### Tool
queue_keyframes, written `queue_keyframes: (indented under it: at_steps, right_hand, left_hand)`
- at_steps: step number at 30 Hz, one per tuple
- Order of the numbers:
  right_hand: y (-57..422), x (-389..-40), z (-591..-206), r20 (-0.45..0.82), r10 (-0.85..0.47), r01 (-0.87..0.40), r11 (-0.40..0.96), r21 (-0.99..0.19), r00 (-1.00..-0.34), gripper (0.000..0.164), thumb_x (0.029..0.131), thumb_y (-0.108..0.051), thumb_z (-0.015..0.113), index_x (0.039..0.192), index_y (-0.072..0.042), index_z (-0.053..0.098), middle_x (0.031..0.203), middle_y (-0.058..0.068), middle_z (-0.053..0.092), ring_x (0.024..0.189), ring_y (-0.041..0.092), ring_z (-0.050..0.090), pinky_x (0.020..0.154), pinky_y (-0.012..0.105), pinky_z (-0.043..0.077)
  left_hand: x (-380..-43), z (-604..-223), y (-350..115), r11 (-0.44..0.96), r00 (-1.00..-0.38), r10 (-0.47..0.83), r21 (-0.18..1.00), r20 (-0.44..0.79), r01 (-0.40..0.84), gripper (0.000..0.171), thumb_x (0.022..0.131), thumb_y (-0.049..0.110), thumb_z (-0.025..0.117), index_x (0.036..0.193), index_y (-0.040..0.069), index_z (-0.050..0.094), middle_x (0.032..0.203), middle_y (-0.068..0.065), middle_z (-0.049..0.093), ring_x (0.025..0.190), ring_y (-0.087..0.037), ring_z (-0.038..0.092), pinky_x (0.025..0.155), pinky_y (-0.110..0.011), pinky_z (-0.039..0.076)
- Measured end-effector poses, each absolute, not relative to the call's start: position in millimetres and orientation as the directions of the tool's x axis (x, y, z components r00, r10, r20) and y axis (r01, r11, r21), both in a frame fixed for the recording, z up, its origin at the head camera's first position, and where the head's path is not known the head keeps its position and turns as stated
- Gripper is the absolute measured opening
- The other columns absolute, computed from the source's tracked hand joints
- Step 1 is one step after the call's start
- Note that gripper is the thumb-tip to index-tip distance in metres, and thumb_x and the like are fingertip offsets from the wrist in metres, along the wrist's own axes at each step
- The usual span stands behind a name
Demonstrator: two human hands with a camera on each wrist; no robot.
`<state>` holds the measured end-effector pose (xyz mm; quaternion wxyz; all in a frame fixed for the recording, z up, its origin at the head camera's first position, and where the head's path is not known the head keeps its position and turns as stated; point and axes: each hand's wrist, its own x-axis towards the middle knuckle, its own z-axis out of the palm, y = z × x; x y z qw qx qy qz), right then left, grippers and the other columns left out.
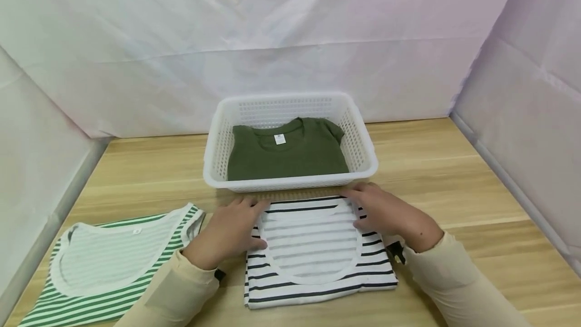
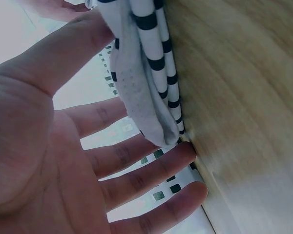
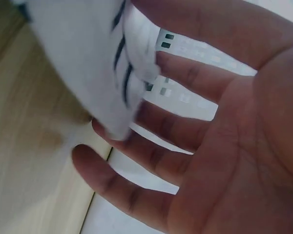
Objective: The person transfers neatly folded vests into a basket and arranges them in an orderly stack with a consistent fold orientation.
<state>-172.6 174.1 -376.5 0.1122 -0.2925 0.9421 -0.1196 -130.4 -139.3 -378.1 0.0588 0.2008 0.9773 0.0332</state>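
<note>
Wooden table (image 1: 458,185), white drapes (image 1: 272,14); left hand (image 1: 231,231), right hand (image 1: 388,213) touch black-striped shirt (image 1: 313,246), grip unclenched.

Pale, creased sheeting (image 1: 281,19), probably fabric, hangs behind the wood-grain desk (image 1: 436,175). A white basket (image 1: 290,182) holds an olive shirt (image 1: 290,159) with a white label (image 1: 279,139); a green-striped shirt (image 1: 111,266) lies leftward.

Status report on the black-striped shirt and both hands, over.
Left hand and right hand at far corners of black-striped shirt, pinch unclear. Shirt folded on table. No other object seen between it and the white basket beyond.
</note>
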Motion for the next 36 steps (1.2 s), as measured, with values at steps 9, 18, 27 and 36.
queue_keyframes:
  at_steps: [9, 18, 27, 36]
  right_hand:
    - [174, -180, -383, -0.22, -0.567, -0.456, 0.794, -0.401, -0.794, 0.036, 0.072, -0.013, 0.07, 0.105, -0.012, 0.055, 0.084, -0.004, 0.057, 0.074, 0.012, 0.05, 0.065, 0.027, 0.043]
    - [175, -184, -383, -0.269, -0.573, -0.443, 0.794, -0.416, -0.774, 0.023, 0.075, -0.014, 0.07, 0.093, -0.014, 0.057, 0.075, -0.006, 0.054, 0.068, 0.01, 0.049, 0.061, 0.025, 0.042]
    - [173, -183, -383, -0.249, -0.574, -0.45, 0.791, -0.416, -0.78, 0.021, 0.075, -0.014, 0.069, 0.092, -0.017, 0.057, 0.078, -0.008, 0.055, 0.07, 0.009, 0.05, 0.063, 0.025, 0.043]
    - [175, -182, -385, -0.257, -0.6, -0.456, 0.768, -0.45, -0.757, 0.021, 0.076, -0.014, 0.067, 0.09, -0.018, 0.054, 0.076, -0.007, 0.054, 0.07, 0.01, 0.049, 0.063, 0.025, 0.042]
  left_hand:
    - [-128, -379, -140, 0.919, -0.915, 0.393, 0.082, -0.089, 0.387, 0.085, 0.062, 0.051, 0.079, 0.134, 0.022, 0.045, 0.119, -0.004, 0.056, 0.107, -0.025, 0.053, 0.078, -0.044, 0.048]
    - [-128, -380, -140, 0.923, -0.923, 0.376, 0.122, -0.079, 0.365, 0.083, 0.061, 0.049, 0.081, 0.131, 0.02, 0.047, 0.116, -0.005, 0.054, 0.105, -0.025, 0.053, 0.076, -0.045, 0.047]
    - [-130, -378, -139, 0.914, -0.92, 0.387, 0.156, -0.068, 0.373, 0.084, 0.06, 0.046, 0.082, 0.132, 0.018, 0.047, 0.111, -0.006, 0.055, 0.101, -0.025, 0.054, 0.077, -0.042, 0.047]
    - [-133, -381, -141, 0.923, -0.929, 0.355, 0.196, -0.101, 0.332, 0.072, 0.059, 0.045, 0.083, 0.117, 0.015, 0.054, 0.098, 0.0, 0.058, 0.094, -0.019, 0.056, 0.077, -0.037, 0.046]
